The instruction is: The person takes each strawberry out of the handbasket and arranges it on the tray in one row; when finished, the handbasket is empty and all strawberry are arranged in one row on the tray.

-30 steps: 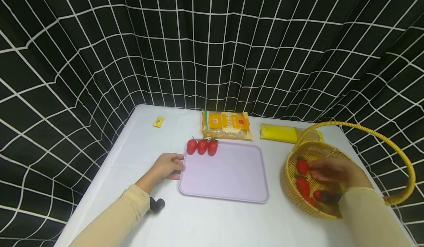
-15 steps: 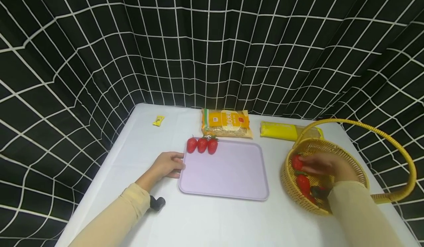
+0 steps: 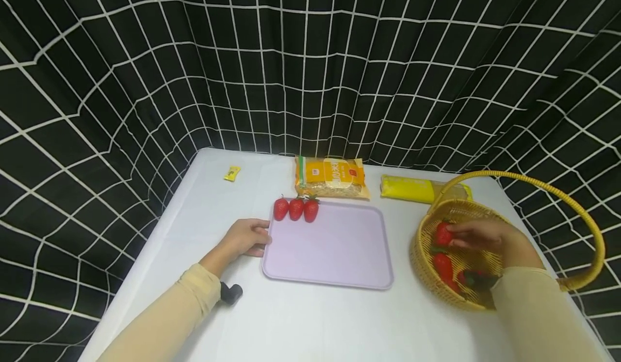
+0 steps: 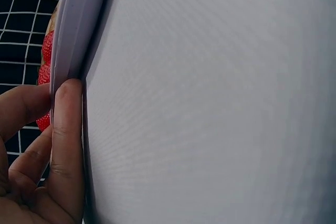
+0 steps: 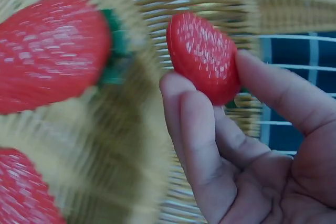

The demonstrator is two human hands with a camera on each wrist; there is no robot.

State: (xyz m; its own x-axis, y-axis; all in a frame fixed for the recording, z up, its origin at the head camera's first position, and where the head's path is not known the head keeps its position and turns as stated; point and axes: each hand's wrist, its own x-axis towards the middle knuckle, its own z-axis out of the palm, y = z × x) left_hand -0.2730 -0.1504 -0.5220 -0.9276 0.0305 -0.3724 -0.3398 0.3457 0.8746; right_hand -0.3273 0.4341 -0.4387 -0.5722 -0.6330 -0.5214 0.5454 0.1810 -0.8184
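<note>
In the head view, my right hand [image 3: 485,236] reaches inside a yellow wicker basket [image 3: 421,267]. Its thumb and fingers pinch a red strawberry [image 5: 202,59], plain in the right wrist view. More strawberries lie below it in the basket, one of them [image 3: 442,266] by the left wall. A pale lilac tray [image 3: 330,248] lies flat on the white table, and my left hand [image 3: 246,238] holds its left edge. The left wrist view has fingers [image 4: 68,124] against the tray's rim. Three strawberries [image 3: 296,209] stand in a row at the tray's back left corner.
An orange bag of grain [image 3: 332,177] lies behind the tray. To its right is a long yellow packet [image 3: 409,188]. A small yellow wrapped piece [image 3: 232,173] sits at the back left. The basket's tall handle [image 3: 577,205] arches out on the right.
In the basket, my right hand has closed its fingers on a strawberry, which has shifted a little. My left hand stays at the tray's edge.
</note>
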